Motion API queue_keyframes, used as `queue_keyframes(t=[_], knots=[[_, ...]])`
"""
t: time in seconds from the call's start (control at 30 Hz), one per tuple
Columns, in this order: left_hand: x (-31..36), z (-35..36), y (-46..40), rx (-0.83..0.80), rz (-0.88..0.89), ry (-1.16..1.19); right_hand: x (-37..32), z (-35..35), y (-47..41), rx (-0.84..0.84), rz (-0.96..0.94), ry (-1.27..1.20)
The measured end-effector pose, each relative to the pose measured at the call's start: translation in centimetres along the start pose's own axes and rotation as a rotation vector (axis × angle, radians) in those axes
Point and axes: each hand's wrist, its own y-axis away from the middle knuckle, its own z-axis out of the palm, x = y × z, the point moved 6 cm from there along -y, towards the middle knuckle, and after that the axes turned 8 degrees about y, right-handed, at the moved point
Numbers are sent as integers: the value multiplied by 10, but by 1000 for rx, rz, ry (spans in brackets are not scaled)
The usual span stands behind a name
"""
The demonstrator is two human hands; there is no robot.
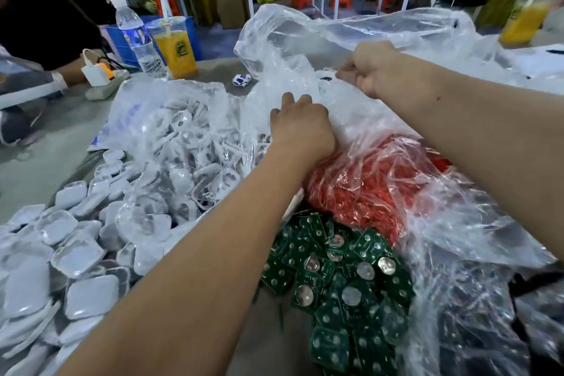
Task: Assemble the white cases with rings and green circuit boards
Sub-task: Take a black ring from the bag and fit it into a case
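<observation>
A heap of white cases (76,256) lies at the left, spilling toward the near edge. Behind it a clear bag (171,137) holds more white parts. Green circuit boards (341,278) with round silver cells are piled in front of me. Red rings (360,189) fill a clear bag just beyond the boards. A large clear plastic bag (320,49) rises in the middle. My left hand (300,125) grips its crumpled plastic from above. My right hand (370,69) pinches the bag's edge farther back and to the right.
A water bottle (135,40) and a cup of orange drink (175,46) stand at the back left beside a white charger (94,70). Another person in black sits at the far left. A second orange drink (525,21) is at the back right. More loose plastic covers the right side.
</observation>
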Motion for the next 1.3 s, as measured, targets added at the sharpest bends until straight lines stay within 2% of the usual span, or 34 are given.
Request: queue_keyframes(t=[0.07,0.17,0.33,0.47,0.57,0.63,0.73,0.87,0.97,1.13,1.3], knots=[[-2,1,3,-18,4,19,2,-10,7,32,-23,-4],[0,-4,13,14,36,113,0,-16,32,56,-117,147],[-3,-45,53,280,-8,399,-12,10,112,-54,-473,466],[-50,-77,95,467,-207,423,-2,43,171,-231,-684,611],[-94,-84,121,373,-397,266,11,70,206,-351,-813,726],[-119,-87,137,302,-492,157,24,90,228,-478,-910,889],[-147,-92,158,259,-522,86,41,111,256,-606,-1041,1053],[-157,-85,166,167,-501,79,63,124,270,-778,-981,1260],[-155,-78,170,169,-496,131,77,115,261,-731,-944,1424],[-144,-69,168,222,-439,153,83,89,246,-724,-813,1515],[-123,-48,165,52,-392,25,85,99,243,-649,-813,1613]])
